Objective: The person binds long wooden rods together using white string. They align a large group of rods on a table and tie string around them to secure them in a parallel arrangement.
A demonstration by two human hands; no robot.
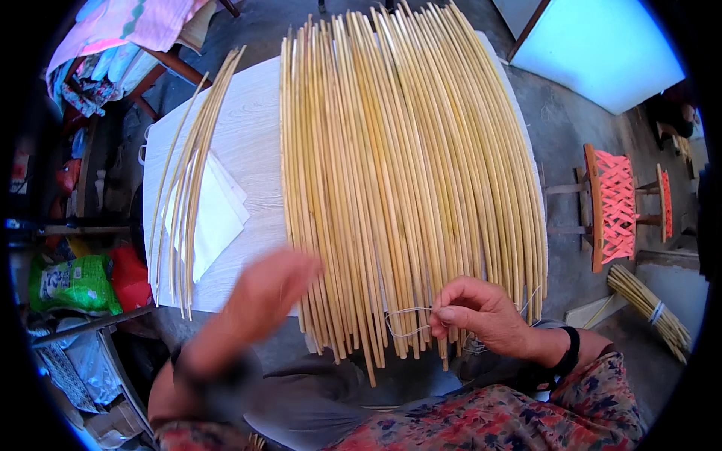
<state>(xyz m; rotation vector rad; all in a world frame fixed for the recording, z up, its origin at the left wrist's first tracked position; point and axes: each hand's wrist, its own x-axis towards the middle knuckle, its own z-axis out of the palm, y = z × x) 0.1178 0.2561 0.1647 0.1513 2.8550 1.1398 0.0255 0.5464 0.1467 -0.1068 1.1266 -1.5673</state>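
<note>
A wide row of long, pale yellow reed stalks [391, 173] lies side by side across the table, their near ends jutting past its front edge. Over those near ends, my right hand [481, 312] pinches a thin white string [410, 310], which forms a loose loop to the left of the fingers. More of the string trails among the stalk ends beneath this hand. My left hand [274, 289] is raised at the left edge of the row, smeared by motion, so its fingers cannot be made out.
A few loose stalks [197, 165] rest over white sheets [214, 218] on the left of the table [256, 98]. A stool with a woven pink seat [617, 207] stands at the right, near a tied stalk bundle [650, 312]. A green bag [75, 284] sits at the left.
</note>
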